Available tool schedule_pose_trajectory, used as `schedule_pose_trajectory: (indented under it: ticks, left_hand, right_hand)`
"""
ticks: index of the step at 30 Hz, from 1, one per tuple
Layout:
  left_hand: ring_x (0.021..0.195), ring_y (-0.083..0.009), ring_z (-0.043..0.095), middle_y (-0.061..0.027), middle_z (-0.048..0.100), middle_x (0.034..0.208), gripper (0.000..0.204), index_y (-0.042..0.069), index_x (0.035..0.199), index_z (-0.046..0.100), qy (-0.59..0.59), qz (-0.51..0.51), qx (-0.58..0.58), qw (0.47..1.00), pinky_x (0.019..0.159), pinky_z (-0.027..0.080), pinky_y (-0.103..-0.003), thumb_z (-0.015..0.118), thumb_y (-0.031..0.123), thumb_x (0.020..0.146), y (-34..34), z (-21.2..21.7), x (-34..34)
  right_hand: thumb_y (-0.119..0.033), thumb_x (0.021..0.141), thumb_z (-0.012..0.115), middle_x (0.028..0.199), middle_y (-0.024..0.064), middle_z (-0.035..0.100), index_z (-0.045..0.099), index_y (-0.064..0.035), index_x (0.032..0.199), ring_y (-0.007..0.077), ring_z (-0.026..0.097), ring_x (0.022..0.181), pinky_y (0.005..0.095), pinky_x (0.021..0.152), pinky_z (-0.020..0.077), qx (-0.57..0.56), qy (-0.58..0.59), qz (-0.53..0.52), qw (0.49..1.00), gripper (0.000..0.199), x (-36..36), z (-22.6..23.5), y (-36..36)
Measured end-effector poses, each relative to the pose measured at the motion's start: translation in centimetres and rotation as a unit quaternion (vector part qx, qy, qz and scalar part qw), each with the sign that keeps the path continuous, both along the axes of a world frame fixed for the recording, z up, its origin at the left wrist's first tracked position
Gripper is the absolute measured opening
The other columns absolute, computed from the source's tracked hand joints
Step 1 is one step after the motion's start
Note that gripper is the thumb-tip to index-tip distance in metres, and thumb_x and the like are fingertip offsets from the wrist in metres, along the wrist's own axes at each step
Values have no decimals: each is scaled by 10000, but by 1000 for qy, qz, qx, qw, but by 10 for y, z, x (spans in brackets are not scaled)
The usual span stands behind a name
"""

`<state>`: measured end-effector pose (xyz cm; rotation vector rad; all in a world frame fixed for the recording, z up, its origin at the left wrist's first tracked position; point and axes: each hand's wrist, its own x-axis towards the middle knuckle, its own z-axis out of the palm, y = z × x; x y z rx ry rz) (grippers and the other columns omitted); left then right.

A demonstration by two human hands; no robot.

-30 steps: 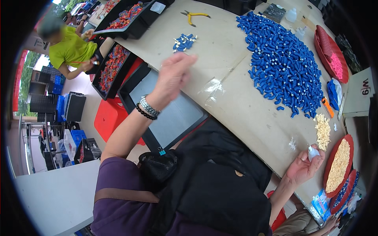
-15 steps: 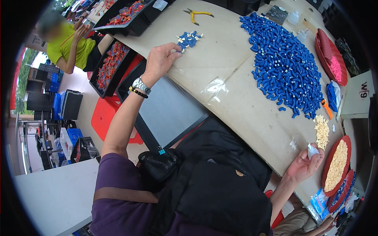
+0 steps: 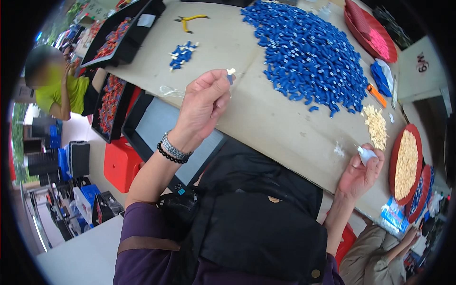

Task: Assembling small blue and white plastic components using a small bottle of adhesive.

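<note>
My left hand (image 3: pixel 203 105) is raised over the table's near edge, thumb and fingers closed on a small blue piece with a cream tip (image 3: pixel 231 76). Beyond it lies a small cluster of blue pieces with cream tips (image 3: pixel 182 55). In my right hand (image 3: pixel 356 176), at the table's right, is a small white squeeze bottle (image 3: pixel 367 156) with its nozzle pointing up and left. A heap of loose cream pieces (image 3: pixel 375 127) lies just beyond that hand. The large pile of short curved blue pieces (image 3: pixel 308 59) covers the table between my hands, farther back.
Yellow-handled pliers (image 3: pixel 190 23) lie at the far left. An orange cutter (image 3: pixel 376 96) is beside the blue pile. Red dishes stand at the right, one with cream pieces (image 3: pixel 406 164). Black bins (image 3: pixel 124 52) line the left edge. Other people sit at left and lower right.
My left hand has moved away from the small cluster, rightward, and now holds up one blue piece with a cream tip. My right hand still holds the squeeze bottle. The whole view has shifted.
</note>
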<state>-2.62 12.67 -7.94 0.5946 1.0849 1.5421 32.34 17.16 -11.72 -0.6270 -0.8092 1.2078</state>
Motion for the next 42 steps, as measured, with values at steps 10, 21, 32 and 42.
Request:
schedule_pose_trajectory:
  ticks: [10, 21, 32, 42]
  left_hand:
    - [549, -14, 362, 70, 510, 667, 154, 24, 975, 635, 104, -64, -27, 992, 469, 262, -185, 637, 160, 902, 3, -4, 42]
    - [701, -299, 629, -112, 658, 778, 49, 54, 841, 639, 769, 110, 69, 626, 609, 484, -367, 632, 100, 825, 29, -25, -13]
    - [584, -170, 537, -22, 519, 634, 307, 48, 1058, 595, 516, 97, -34, 851, 561, 431, -297, 679, 112, 769, 11, -10, -2]
    - [919, -198, 621, -83, 576, 986, 243, 12, 1101, 508, -178, -268, -84, 943, 825, 471, -288, 594, 121, 901, -8, 27, 89]
  right_hand:
    - [-181, 934, 577, 981, 201, 586, 527, -54, 1081, 116, 508, 551, 163, 437, 370, -11, 8, 7, 1000, 201, 2, 1, -2]
    - [-192, 935, 577, 982, 204, 588, 518, -52, 1082, 113, 516, 550, 153, 433, 362, -20, 8, 3, 1000, 211, 2, 2, -2]
    - [-145, 938, 560, 1003, 190, 571, 527, -41, 1108, 128, 526, 607, 172, 492, 424, -11, 21, 15, 1000, 202, 3, -1, -3]
    - [-152, 945, 542, 1015, 187, 566, 527, -40, 1106, 128, 517, 590, 182, 492, 422, -21, 24, 24, 999, 196, 5, 1, -3]
